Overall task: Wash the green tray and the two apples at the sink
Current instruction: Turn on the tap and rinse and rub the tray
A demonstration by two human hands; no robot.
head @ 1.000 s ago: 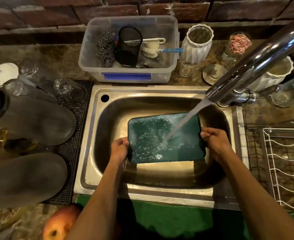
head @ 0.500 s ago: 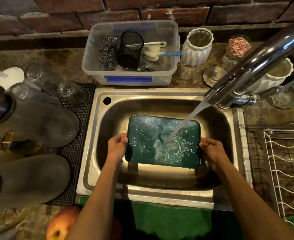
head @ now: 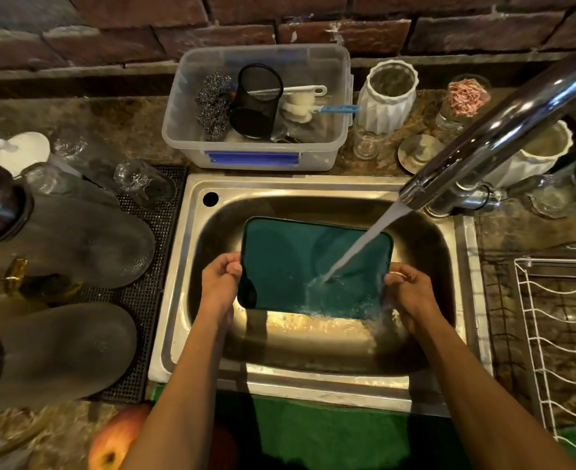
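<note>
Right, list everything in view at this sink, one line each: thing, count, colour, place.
green tray: 1, dark green, held in the sink under the water
sink: 1, steel, centre
tap: 1, chrome, upper right, running
apple: 1 plainly seen, red-yellow, bottom left
plastic tub: 1, clear, behind the sink
mesh cup: 1, black, in the tub
white vases: 2, right of the tub
wire rack: 1, white, right
left hand: grips the tray's left edge
right hand: grips its right edge

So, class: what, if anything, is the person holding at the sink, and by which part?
The green tray, gripped by its two short ends: left hand on one, right hand on the other.
</note>
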